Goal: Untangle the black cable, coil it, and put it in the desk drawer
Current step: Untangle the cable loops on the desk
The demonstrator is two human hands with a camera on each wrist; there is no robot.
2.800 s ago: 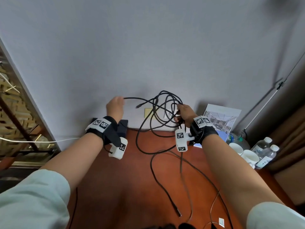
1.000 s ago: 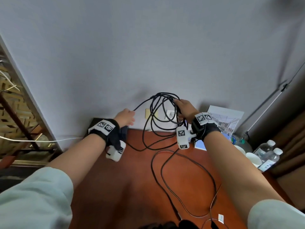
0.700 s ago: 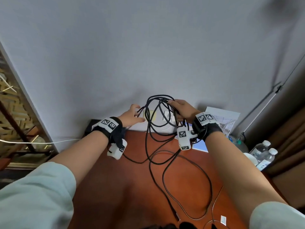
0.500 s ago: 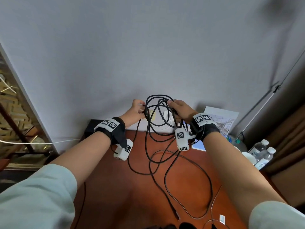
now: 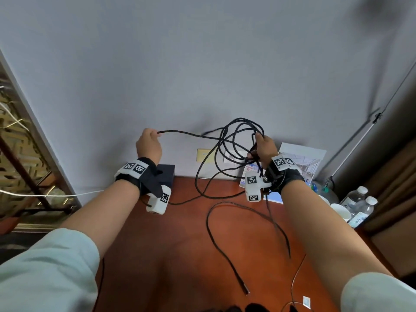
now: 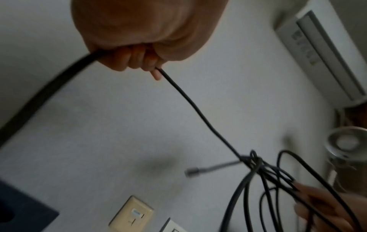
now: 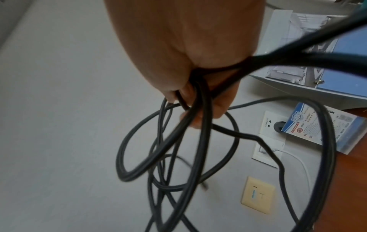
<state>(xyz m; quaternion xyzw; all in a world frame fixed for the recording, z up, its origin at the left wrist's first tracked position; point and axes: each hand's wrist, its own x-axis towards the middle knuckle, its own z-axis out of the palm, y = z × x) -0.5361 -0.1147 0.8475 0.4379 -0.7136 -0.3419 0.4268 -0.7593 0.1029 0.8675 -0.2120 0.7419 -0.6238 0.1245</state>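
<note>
Left hand (image 5: pixel 148 144) grip clenched on one black cable (image 5: pixel 189 133) strand, right hand (image 5: pixel 263 147) grip clenched on bunched loops; pulling apart risks cinching the crossing between grips into a knot.

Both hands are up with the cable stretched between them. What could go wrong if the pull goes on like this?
1. The left hand draws a strand of the black cable from loops bunched in the right hand; where strands cross, pulling may tighten a knot.
2. The trailing plug end could drag across the desk.
</note>
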